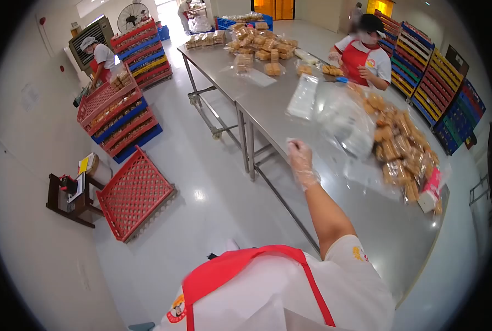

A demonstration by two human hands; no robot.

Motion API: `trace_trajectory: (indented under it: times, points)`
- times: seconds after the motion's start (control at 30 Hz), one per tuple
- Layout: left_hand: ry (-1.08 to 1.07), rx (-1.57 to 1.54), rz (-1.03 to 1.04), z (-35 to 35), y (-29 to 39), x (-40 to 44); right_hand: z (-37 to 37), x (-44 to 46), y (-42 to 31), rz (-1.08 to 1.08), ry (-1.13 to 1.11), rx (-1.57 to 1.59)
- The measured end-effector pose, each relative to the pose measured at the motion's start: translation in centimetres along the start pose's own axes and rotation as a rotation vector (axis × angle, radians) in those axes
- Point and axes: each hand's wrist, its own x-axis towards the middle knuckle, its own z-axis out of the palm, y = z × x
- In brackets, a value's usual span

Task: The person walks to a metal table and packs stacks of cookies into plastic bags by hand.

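My right hand (pixel 300 157), in a clear plastic glove, is at the near edge of the steel table (pixel 279 117) with its fingers closed. Whatever is between the fingers, if anything, is too small to make out. Beyond it on the table lie a stack of flat clear bags (pixel 303 97) and a large, blurred clear plastic bag (pixel 348 124). To the right is a pile of wrapped bread packs (pixel 397 144), with a pink and white item (pixel 432 188) beside it. My left hand is out of view.
Across the table a co-worker (pixel 364 55) in a red apron has both hands raised. More bread packs (pixel 262 43) are heaped at the far end. Stacked crates (pixel 122 113) and a red crate (pixel 135 194) are on the left, near a small wooden stand (pixel 72 204).
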Motion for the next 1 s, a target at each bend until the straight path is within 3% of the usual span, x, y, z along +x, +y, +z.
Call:
trace_trajectory:
  times: [0.07,0.2,0.3,0.33,0.43,0.5,0.67,0.73,0.8,0.9,1.0]
  points:
    - [0.03,0.132,0.156,-5.2,0.5,5.8,2.5,3.4,3.0,-0.014,0.147,-0.139]
    - [0.335,0.549,0.691,-17.6,5.2,18.2,5.4,6.8,0.8,0.064,0.1,-0.294]
    - [0.139,-0.27,0.174,-27.3,15.8,29.2,7.7,9.6,0.5,-0.008,0.035,-0.31]
    - [0.14,-0.26,0.037,-30.4,21.2,31.2,8.7,10.6,0.5,-0.018,0.038,-0.294]
    - [0.331,-0.215,0.314,-35.3,33.0,38.3,11.5,13.5,-0.2,0.043,0.002,-0.261]
    - [0.319,-0.612,0.466,-36.2,40.2,42.6,13.3,18.2,0.1,0.067,-0.023,-0.24]
    - [0.132,-0.792,0.742,-43.1,62.9,38.8,17.8,25.7,-1.2,0.193,0.039,-0.104]
    - [0.057,-0.865,0.862,-46.8,70.8,38.9,20.2,28.8,-1.0,-0.037,0.11,-0.231]
    - [0.075,-0.886,0.995,-49.8,77.9,40.0,22.2,30.8,-0.9,-0.064,0.088,-0.226]
    - [0.063,-0.882,1.102,-52.8,87.1,44.7,24.0,32.7,0.1,-0.112,-0.196,-0.512]
    - [-0.166,-1.081,1.089,-53.5,94.1,49.2,27.9,32.0,-0.3,-0.166,-0.051,-0.498]
